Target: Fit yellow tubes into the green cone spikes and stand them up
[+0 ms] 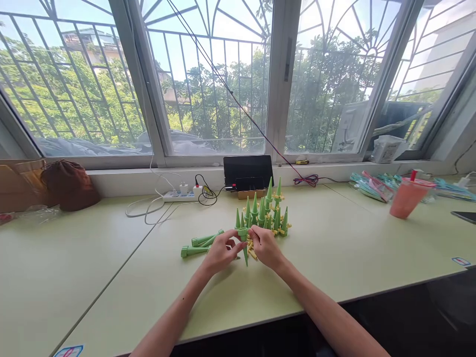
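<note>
My left hand (220, 251) and my right hand (265, 246) meet over the pale green table (111, 277), both closed on one green cone-shaped spike (244, 243) that points down between them. Small yellow parts (252, 252) lie under my right hand. Just behind stands a cluster of several upright green spikes (265, 210) with yellow bits on them. To the left of my left hand lie a few more green spikes (199, 245) on their sides.
A black tablet (248, 172) leans on the windowsill beside a white power strip (182, 194) with cables. A brown bag (69, 184) sits far left. At right are a pink cup (408, 196), packaged items (372, 185) and a dark phone (464, 216).
</note>
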Tool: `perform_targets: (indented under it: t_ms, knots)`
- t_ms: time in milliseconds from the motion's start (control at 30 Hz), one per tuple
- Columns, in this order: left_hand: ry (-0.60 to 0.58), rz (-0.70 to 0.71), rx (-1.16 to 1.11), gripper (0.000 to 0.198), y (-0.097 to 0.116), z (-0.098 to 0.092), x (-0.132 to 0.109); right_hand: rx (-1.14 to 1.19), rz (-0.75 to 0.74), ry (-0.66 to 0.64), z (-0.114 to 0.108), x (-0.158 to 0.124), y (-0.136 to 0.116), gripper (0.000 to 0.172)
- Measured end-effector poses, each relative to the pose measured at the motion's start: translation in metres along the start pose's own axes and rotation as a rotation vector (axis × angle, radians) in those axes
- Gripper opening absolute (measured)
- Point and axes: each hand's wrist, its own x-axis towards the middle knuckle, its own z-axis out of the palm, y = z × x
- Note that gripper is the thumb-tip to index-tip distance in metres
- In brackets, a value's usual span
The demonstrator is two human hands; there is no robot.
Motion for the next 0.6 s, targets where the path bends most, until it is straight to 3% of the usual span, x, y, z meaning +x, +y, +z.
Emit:
perform_targets:
  t_ms: [600]
  knots:
    - [0.049,0.047,0.023,0.020,0.0038,0.0011,0.0002,0.082,0.018,0.000,-0.0003,-0.0004,-0.0011,0.033]
